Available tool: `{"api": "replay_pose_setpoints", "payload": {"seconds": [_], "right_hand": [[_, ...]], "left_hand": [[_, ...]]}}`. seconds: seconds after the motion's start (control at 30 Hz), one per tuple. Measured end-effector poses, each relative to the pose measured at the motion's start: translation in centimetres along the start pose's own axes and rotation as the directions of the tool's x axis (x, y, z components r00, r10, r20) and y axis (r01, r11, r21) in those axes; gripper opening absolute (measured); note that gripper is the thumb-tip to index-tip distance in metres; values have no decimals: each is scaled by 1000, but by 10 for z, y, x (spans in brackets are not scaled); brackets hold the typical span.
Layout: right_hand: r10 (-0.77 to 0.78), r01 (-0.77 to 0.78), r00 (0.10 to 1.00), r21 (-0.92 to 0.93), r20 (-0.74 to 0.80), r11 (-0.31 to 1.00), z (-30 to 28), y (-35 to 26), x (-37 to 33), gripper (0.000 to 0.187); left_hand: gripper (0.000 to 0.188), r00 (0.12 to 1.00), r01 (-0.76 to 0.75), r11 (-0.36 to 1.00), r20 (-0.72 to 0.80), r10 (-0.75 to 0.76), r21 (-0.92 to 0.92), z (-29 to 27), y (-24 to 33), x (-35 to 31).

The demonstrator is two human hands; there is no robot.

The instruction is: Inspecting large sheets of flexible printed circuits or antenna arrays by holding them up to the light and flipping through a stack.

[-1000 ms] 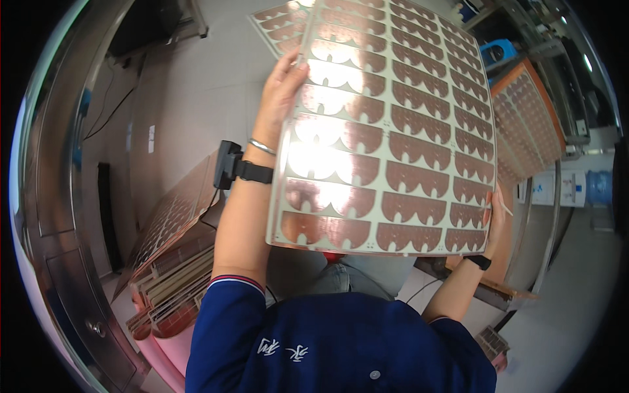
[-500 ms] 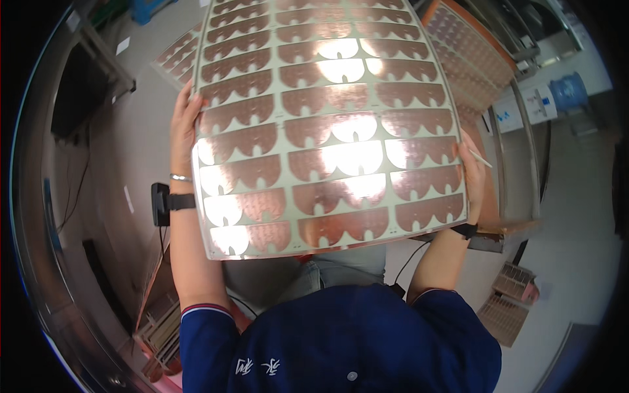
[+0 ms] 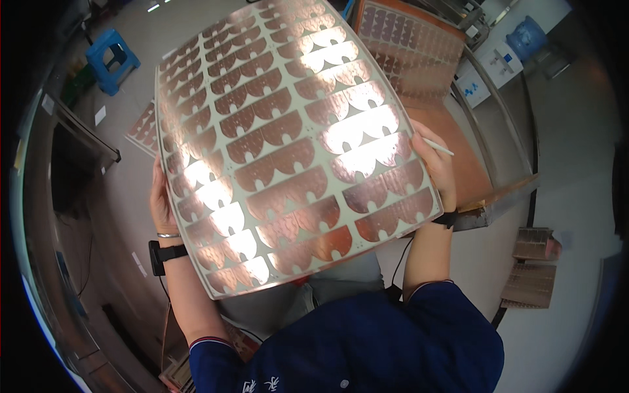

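Note:
A large circuit board panel [image 3: 274, 175] with rows of scalloped copper shapes on a pale ground is held up in front of me, tilted, and bright glare covers parts of its face. My left hand [image 3: 160, 200] grips its left edge, with most of the fingers hidden behind the board. At the right edge my right hand [image 3: 435, 162] is closed on the panel. A thin white pen-like stick [image 3: 438, 146] also pokes out of that hand, pointing right.
An orange-framed stand with similar panels [image 3: 413, 56] is at the far right, beside metal rails [image 3: 504, 131]. Beyond are a white water dispenser [image 3: 488, 75] and blue bottle [image 3: 526, 38]. A blue stool [image 3: 113, 60] stands far left. More panels [image 3: 529, 286] lie lower right.
The panel has turned, its far end swinging left and its near left corner coming lower. Both hands have moved left with it and kept their grip. The surroundings have shifted in view.

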State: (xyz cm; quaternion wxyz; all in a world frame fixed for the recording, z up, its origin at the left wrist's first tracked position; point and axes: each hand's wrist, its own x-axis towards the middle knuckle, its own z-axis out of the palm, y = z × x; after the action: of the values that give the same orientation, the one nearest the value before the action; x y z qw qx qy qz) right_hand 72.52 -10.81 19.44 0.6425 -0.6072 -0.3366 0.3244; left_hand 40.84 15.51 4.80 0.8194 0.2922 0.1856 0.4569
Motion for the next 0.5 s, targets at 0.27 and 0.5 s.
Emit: {"api": "replay_pose_setpoints", "payload": {"seconds": [0.27,0.5], "right_hand": [[52,-52,999,294,7,954,-7,2,19,37],[125,-214,976,685,178,697,75,50,-7,35]], "left_hand": [[34,945,301,911,218,-245,-281,-26,14,-11],[37,994,-99,963,11,106,-251,46,16,-31]]}}
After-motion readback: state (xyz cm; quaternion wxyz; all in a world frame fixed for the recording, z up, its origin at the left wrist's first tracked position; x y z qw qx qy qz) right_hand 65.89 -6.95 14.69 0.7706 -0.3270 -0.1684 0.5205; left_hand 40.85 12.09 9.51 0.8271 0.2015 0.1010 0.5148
